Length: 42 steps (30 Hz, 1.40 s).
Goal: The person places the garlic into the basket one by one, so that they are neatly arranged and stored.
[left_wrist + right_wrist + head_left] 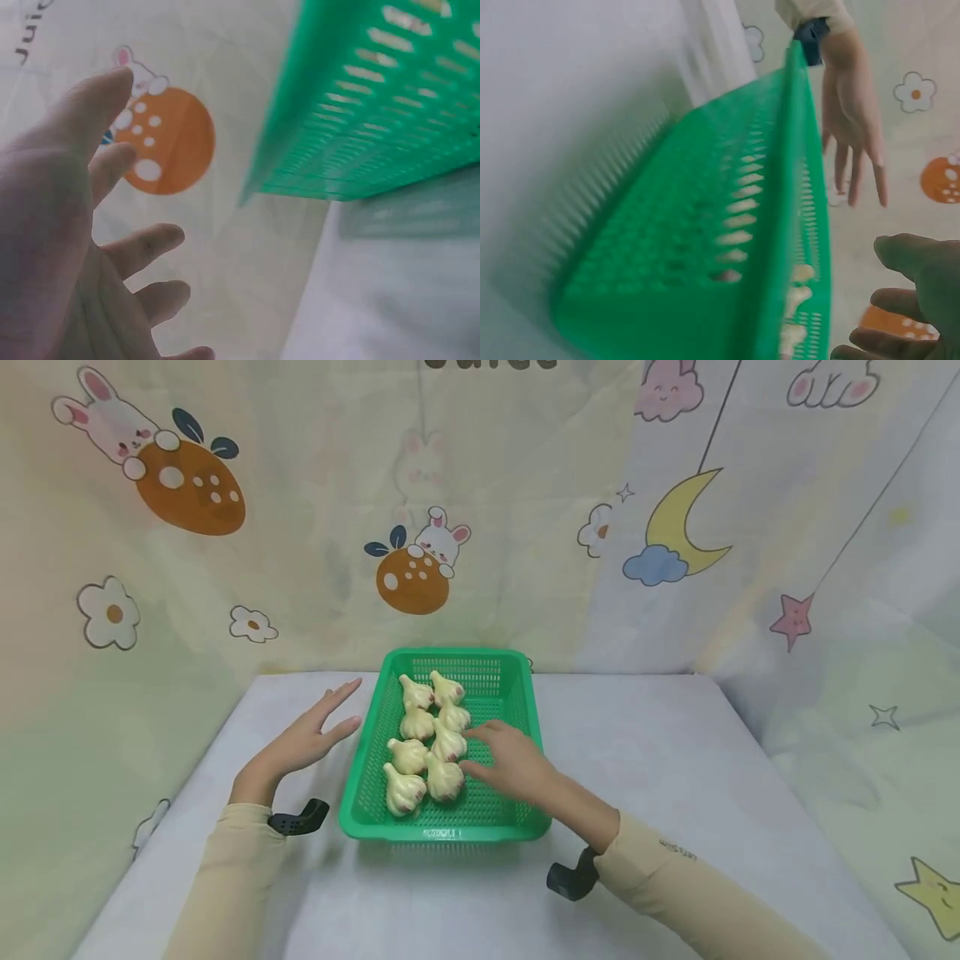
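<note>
A green plastic basket (446,833) with perforated walls stands on the white table. Inside, toward its left half, several pale garlic bulbs (445,778) with pinkish root ends lie in two rough columns. My right hand (519,765) reaches over the basket's right side, fingers extended and apart from the thumb, its fingertips right beside the bulbs. Nothing is gripped in it. Left of the basket, my left hand (303,737) is raised with its fingers spread and holds nothing. The left wrist view shows that palm (52,217) beside the basket's wall (330,142).
White cloth covers the table (630,752) on both sides of the basket. Behind it hangs a printed cloth backdrop (315,560) with rabbits, flowers and a moon. Black wrist devices (573,877) sit at both cuffs.
</note>
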Motion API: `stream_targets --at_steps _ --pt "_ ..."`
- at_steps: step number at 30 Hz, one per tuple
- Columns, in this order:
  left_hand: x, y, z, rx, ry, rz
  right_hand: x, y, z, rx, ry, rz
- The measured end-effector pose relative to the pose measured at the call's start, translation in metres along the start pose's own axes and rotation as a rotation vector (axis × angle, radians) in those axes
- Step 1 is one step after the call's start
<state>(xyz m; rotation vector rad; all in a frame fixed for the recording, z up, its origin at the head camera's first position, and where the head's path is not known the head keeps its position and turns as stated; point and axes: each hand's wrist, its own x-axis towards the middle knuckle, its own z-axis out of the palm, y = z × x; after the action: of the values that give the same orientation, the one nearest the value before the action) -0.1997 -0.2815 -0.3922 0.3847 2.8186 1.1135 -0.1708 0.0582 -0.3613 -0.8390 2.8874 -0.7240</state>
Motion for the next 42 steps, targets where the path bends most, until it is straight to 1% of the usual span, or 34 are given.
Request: stream_targets --at_steps 4,6,8,10,12,14,17,20,22,25,28,30,35,42 --pt "-0.016 0.017 -0.004 0.065 0.035 0.004 -0.005 0.012 -0.023 -0.074 0.028 -0.008" --pt "-0.023 0.025 -0.004 0.111 0.073 0.015 -0.007 0.02 -0.035 -0.102 0.064 -0.021" --pt "-0.029 0.032 -0.003 0.152 0.125 0.035 -0.008 0.028 -0.047 -0.118 0.102 -0.03" --pt "-0.032 0.038 -0.001 0.198 0.194 0.055 -0.01 0.037 -0.056 -0.126 0.149 -0.034" --pt "-0.034 0.043 0.003 0.255 0.287 0.09 -0.011 0.046 -0.063 -0.135 0.198 -0.033" --pt "-0.032 0.046 0.006 0.319 0.392 0.136 -0.012 0.057 -0.067 -0.153 0.253 -0.032" --pt "-0.025 0.048 0.011 0.428 0.539 0.207 -0.014 0.077 -0.069 -0.196 0.334 -0.019" --pt "-0.017 0.049 0.013 0.499 0.643 0.27 -0.017 0.099 -0.067 -0.243 0.408 -0.008" --pt "-0.014 0.049 0.012 0.537 0.687 0.298 -0.018 0.113 -0.066 -0.26 0.454 -0.004" --pt "-0.007 0.047 0.011 0.588 0.716 0.312 -0.019 0.129 -0.065 -0.275 0.511 -0.01" --pt "-0.002 0.043 0.01 0.623 0.719 0.301 -0.02 0.14 -0.065 -0.285 0.543 -0.018" --pt "0.001 0.04 0.01 0.625 0.723 0.288 -0.02 0.145 -0.064 -0.288 0.553 -0.028" --pt "0.0 0.036 0.009 0.618 0.716 0.245 -0.02 0.149 -0.063 -0.301 0.546 -0.043" --pt "-0.01 0.033 0.007 0.619 0.692 0.166 -0.021 0.147 -0.065 -0.339 0.503 -0.037"
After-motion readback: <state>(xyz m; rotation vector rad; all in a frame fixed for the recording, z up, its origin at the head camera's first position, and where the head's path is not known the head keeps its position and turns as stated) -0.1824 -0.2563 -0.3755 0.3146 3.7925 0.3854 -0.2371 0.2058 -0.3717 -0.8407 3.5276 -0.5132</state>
